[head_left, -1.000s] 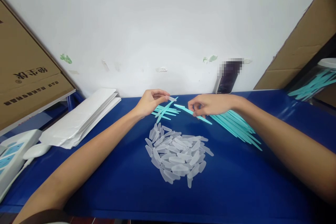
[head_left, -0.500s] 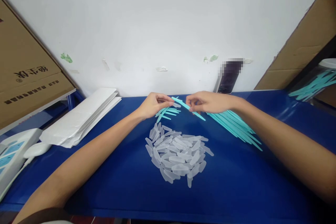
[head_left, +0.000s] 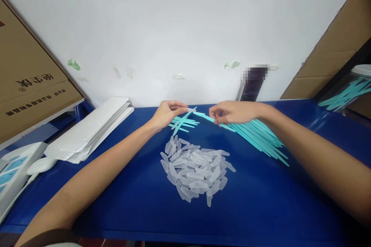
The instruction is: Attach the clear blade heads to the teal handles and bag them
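Between the fingertips of my left hand [head_left: 168, 115] is a small translucent blade cap [head_left: 190, 110]. My right hand [head_left: 230, 112] pinches a slim teal eyebrow razor [head_left: 206, 117], its tip pointing left toward the cap. Cap and razor tip lie very close; whether they touch I cannot tell. Below my left hand, several teal razors [head_left: 185, 122] lie crossed in a small heap. A larger bundle of teal razors [head_left: 257, 137] spreads under and beyond my right wrist. Nearer to me sits a loose pile of translucent caps [head_left: 197, 170].
White flat packets [head_left: 89, 129] are stacked at left on the blue table [head_left: 139, 200]. A power strip [head_left: 14, 166] and white charger [head_left: 42, 165] lie nearer. A phone [head_left: 252, 85] leans on the wall. Cardboard [head_left: 31, 73] stands left; a clear jar of teal razors [head_left: 348, 92] is at right.
My right hand has shifted slightly right with the razor, which now lies flatter. The cap in my left hand has moved a little up and left.
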Demonstrator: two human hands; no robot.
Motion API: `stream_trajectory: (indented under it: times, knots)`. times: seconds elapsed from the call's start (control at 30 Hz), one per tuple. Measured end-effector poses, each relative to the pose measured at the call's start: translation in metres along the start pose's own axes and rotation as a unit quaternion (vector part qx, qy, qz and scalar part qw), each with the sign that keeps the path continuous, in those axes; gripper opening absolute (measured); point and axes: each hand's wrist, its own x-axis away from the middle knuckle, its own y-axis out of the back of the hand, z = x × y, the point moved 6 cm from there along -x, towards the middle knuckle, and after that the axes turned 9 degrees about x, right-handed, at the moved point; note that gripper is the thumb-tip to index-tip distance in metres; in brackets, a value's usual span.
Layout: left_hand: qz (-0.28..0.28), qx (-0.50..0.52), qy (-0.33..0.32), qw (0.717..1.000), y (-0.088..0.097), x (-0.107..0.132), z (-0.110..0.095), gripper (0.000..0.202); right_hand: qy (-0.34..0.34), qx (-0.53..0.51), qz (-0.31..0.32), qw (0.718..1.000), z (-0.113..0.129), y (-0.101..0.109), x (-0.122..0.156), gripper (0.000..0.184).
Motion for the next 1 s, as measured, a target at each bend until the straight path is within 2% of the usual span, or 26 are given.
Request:
stream_trajectory:
  times: [0.27,0.53,0.8,0.9,1.0]
  knots:
    - [-0.002,0.012,-0.005,1.0,0.005,-0.004,0.003,0.026,-0.005,0.0,-0.007,1.0,-0.003,-0.002,-0.003,0.013]
    - [0.011,0.009,0.003,1.0,0.001,-0.002,0.005,0.023,-0.011,0.002,-0.012,1.0,-0.002,-0.002,-0.003,0.014]
    - [0.066,0.01,0.002,0.998,-0.01,0.0,0.014,0.036,0.015,0.016,-0.061,0.998,0.014,-0.005,-0.01,0.013]
    - [0.066,-0.039,-0.015,0.997,0.001,-0.005,0.009,0.038,0.016,0.034,-0.084,0.996,0.014,-0.013,-0.019,0.011]
    - [0.016,-0.098,-0.029,0.995,0.029,-0.013,0.001,0.043,0.034,0.089,-0.139,0.986,0.017,-0.016,-0.032,0.009]
